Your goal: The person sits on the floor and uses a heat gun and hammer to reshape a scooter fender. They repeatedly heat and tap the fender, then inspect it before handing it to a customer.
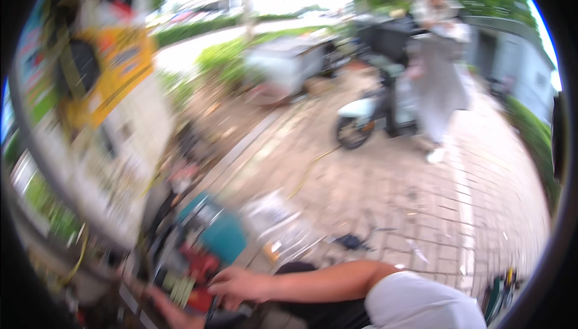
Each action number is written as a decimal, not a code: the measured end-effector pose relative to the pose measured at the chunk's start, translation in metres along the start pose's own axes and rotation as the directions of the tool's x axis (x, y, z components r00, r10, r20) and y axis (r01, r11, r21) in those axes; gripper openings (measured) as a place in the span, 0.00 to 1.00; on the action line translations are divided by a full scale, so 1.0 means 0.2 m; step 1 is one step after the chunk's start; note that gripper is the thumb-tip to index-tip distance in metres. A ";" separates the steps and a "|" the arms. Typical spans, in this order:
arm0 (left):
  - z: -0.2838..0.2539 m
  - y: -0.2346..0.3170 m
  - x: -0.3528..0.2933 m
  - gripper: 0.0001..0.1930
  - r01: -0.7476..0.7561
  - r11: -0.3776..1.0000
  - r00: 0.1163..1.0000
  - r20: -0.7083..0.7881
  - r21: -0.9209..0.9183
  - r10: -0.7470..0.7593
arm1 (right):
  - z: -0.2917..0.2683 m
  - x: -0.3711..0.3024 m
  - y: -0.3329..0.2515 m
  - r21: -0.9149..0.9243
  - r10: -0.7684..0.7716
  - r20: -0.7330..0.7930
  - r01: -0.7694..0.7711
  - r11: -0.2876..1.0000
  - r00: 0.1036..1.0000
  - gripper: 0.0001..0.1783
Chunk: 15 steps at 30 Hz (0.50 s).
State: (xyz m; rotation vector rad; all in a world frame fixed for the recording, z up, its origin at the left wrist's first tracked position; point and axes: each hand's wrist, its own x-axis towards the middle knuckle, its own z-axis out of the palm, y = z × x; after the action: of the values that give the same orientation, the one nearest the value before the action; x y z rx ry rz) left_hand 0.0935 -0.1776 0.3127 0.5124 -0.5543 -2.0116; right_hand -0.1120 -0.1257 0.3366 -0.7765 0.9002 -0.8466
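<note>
My right hand [238,285] reaches in from the lower right, its forearm bare below a white sleeve. Its fingers are bent and pressed together beside a red machine part [203,264]; what they hold, if anything, is blurred. Low on the left is my left hand [170,310], next to a pale greenish ribbed piece [181,290]. Motion smears its fingers, so their grip is unclear. A teal box-like thing [221,232] stands just beyond the red part.
Clear plastic bags [280,223] and a dark item [350,242] lie on the brick paving [385,196]. A person [442,70] stands beside a light-blue scooter [361,112]. A panel with yellow stickers [114,154] rises at left. Tools [503,290] sit at lower right.
</note>
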 end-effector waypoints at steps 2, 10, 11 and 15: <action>-0.03 0.01 0.02 0.40 0.189 0.978 0.967 -0.189 0.086 -0.170 | -0.21 0.02 -0.09 -0.084 -0.030 -0.184 0.015 0.996 0.982 0.17; -0.30 0.03 0.04 0.35 0.168 0.947 0.961 -0.258 0.273 -0.096 | -0.94 0.47 0.13 -0.559 -0.372 -0.479 0.049 0.827 0.795 0.14; -0.33 0.04 0.04 0.35 0.168 0.939 0.961 -0.262 0.300 -0.089 | -0.96 0.56 0.16 -0.570 -0.381 -0.504 0.033 0.821 0.775 0.14; -0.37 0.06 0.04 0.33 0.174 0.900 0.973 -0.208 0.401 -0.095 | -0.97 0.87 0.25 -0.376 -0.369 -0.590 0.161 0.913 0.718 0.17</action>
State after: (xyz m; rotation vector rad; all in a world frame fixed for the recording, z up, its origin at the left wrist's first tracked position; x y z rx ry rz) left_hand 0.1398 -0.2016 0.2580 1.0120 -0.8599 -1.9498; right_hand -0.2067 -0.2954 0.1566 -0.9043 1.5995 -1.3040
